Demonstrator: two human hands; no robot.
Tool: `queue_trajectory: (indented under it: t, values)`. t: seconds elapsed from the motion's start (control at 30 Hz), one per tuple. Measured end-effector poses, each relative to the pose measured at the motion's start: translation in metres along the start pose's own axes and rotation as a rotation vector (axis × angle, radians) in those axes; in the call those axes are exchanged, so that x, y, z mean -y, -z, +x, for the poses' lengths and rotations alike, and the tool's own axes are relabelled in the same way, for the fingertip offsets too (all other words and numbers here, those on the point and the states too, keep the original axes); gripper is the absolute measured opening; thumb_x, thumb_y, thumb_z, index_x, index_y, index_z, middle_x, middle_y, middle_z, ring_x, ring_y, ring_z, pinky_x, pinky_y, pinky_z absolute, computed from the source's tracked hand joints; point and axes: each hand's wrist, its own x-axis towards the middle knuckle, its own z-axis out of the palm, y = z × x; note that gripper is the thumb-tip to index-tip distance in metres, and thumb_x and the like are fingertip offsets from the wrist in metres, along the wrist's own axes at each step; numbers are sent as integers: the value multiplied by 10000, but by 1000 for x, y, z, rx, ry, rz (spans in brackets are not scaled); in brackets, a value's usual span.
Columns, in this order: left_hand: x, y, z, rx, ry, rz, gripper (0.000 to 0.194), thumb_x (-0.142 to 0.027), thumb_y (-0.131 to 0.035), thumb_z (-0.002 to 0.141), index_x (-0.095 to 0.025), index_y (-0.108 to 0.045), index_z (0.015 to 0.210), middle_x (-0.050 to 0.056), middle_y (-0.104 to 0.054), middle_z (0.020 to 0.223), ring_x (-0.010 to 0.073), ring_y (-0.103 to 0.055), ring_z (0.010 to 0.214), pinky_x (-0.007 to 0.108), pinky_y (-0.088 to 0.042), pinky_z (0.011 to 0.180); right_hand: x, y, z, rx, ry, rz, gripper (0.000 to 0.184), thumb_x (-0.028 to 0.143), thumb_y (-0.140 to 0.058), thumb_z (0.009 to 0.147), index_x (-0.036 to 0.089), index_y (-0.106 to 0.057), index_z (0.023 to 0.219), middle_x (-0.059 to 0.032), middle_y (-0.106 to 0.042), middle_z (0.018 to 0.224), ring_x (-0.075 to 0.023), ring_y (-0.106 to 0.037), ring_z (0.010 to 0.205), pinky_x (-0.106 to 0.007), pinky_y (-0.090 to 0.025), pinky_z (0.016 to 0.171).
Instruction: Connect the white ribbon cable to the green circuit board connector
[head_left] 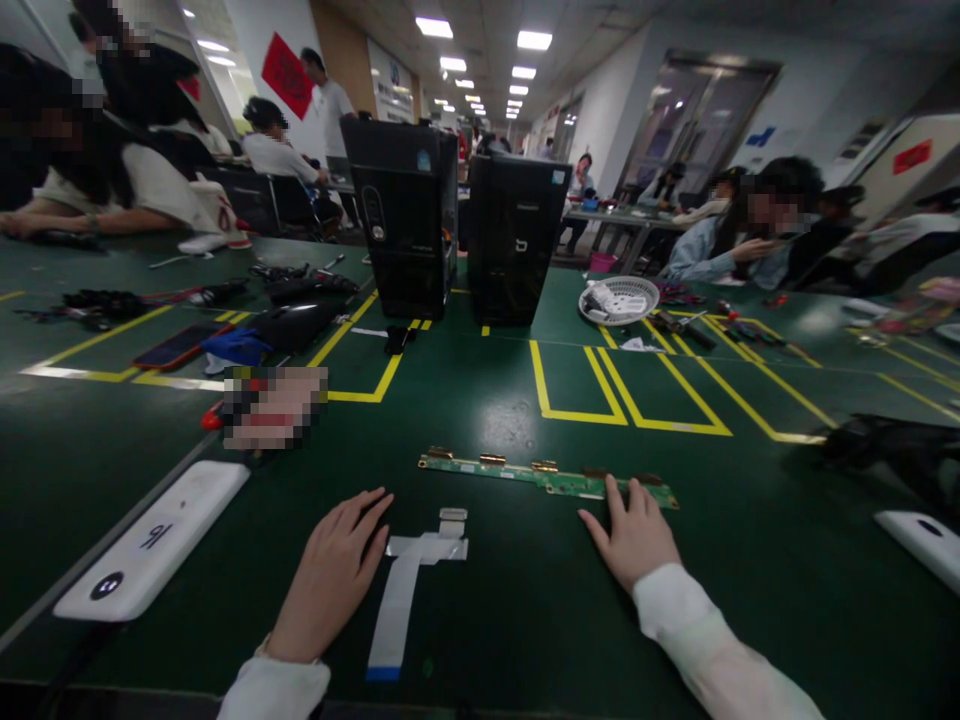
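Observation:
A long, narrow green circuit board [517,471] with several gold-brown tabs along its far edge lies flat on the table. My right hand [634,525] rests with spread fingers at the board's right end, its fingertips on or just at the near edge. To the left, my left hand [337,565] lies palm down, fingers stretched out and nothing in them. Close beside its thumb is a white flat ribbon cable [397,610] with a blue end and a small connector at the top. The cable is folded across itself near the connector.
A white oblong device [154,540] lies left, another white device [922,545] at the right edge. Two black computer towers [409,230] stand at the back. A round white basket [619,303] sits behind right. Tools and cables litter the far left; people sit around.

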Motion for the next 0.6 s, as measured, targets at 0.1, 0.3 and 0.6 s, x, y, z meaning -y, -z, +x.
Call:
queue_trajectory:
  t: [0.1, 0.3, 0.6]
  values:
    - [0, -1, 0, -9, -16, 4, 441, -370, -398, 936, -197, -537, 1316, 106, -560, 1335, 269, -512, 1220, 492, -425, 1026, 34, 21, 6, 76, 34, -4, 758, 589, -436, 887, 39, -428, 1409, -298, -451, 1362, -403, -443, 1239, -478, -376, 974]
    - [-1, 0, 0, -24, -14, 5, 440, -381, -398, 934, -203, -546, 1308, 103, -570, 1326, 271, -518, 1215, 495, -417, 1032, 88, 45, 13, 172, 153, 37, 784, 611, -386, 899, 60, -352, 1455, -294, -404, 1409, -403, -400, 1274, -491, -359, 966]
    - [-4, 4, 1, 14, 23, -7, 451, -392, -390, 933, -213, -535, 1321, 99, -551, 1354, 275, -494, 1248, 506, -409, 1041, 103, 47, 16, 115, 222, 66, 769, 613, -391, 896, 51, -404, 1421, -289, -449, 1375, -415, -435, 1231, -533, -363, 942]
